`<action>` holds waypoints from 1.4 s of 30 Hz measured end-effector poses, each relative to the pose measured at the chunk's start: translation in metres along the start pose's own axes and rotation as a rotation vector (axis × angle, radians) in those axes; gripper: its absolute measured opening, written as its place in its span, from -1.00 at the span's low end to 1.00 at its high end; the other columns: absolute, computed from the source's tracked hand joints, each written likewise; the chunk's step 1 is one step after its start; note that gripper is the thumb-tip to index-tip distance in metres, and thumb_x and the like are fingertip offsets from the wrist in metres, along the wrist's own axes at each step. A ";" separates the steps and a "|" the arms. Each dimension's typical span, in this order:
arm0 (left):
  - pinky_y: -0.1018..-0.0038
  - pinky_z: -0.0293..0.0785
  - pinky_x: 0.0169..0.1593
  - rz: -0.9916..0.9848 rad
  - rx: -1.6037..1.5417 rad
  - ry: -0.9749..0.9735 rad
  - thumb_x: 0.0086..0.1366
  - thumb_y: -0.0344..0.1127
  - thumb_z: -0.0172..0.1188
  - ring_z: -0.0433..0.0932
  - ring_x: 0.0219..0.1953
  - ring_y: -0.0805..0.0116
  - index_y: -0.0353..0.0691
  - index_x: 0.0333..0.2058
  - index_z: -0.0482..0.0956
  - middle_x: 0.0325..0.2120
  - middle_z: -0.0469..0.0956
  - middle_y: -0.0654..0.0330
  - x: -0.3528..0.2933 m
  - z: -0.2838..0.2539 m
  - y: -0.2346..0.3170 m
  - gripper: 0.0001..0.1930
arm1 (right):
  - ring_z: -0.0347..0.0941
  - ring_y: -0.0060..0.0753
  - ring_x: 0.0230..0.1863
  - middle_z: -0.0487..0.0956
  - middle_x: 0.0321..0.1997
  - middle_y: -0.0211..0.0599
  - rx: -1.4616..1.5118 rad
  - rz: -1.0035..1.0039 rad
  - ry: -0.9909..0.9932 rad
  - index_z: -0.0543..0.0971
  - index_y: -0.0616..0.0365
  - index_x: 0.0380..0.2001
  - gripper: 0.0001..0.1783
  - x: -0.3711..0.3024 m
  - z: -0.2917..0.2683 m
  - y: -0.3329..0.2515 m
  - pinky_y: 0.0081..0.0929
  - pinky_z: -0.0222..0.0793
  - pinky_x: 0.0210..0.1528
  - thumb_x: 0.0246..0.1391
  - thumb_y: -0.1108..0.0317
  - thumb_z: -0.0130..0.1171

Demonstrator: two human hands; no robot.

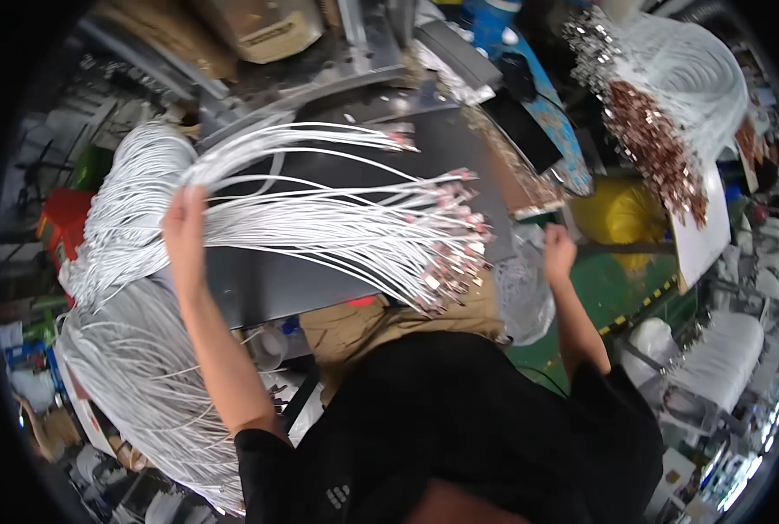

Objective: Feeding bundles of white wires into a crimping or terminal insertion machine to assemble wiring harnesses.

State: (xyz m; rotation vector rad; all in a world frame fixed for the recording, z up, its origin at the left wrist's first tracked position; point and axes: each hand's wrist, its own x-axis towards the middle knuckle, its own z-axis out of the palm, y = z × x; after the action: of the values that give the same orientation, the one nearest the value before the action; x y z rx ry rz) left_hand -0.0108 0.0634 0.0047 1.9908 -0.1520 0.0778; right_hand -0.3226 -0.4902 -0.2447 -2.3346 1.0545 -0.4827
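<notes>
- Head view, looking down over a dark work table point(319, 279) crowded with white wires.
- Left hand point(184, 229) laid on a fanned bundle of white wires point(337, 229), fingers curled around the strands where they gather at the table's left side.
- Wire ends tipped with small metal terminals point(450, 253), spread out toward the right across the table.
- More white wire in a big loose heap point(136, 367) hanging below and left of the table.
- Right hand point(558, 249) closed in a fist at the table's right edge, touching a clear plastic bag point(525, 297); impossible to tell whether anything sits inside the fist.
- Bag contents too blurred to make out.
- Upper right: a second bundle of white wires point(695, 79) with coppery terminals, draped over a white board point(704, 227).
- Yellow container point(621, 214) under that board, contents hidden.
- Brown cardboard box point(267, 31) at the top edge, contents out of sight.
</notes>
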 end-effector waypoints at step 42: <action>0.40 0.37 -0.31 0.276 0.319 -0.365 0.33 -0.20 0.24 0.45 -0.45 0.34 -0.34 -0.35 0.57 -0.55 0.52 0.12 -0.006 0.083 0.067 -0.73 | 0.54 -0.04 -0.10 0.56 -0.30 -0.16 0.338 -0.966 -0.658 0.56 0.17 -0.25 -0.75 0.005 -0.021 -0.393 -0.11 0.43 -0.08 0.18 0.20 0.15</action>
State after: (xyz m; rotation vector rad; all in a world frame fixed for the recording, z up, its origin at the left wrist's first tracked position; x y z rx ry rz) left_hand -0.0273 -0.0388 0.0304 2.2753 -0.6866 -0.0918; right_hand -0.1027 -0.2825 0.0069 -2.2810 -0.4611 -0.1563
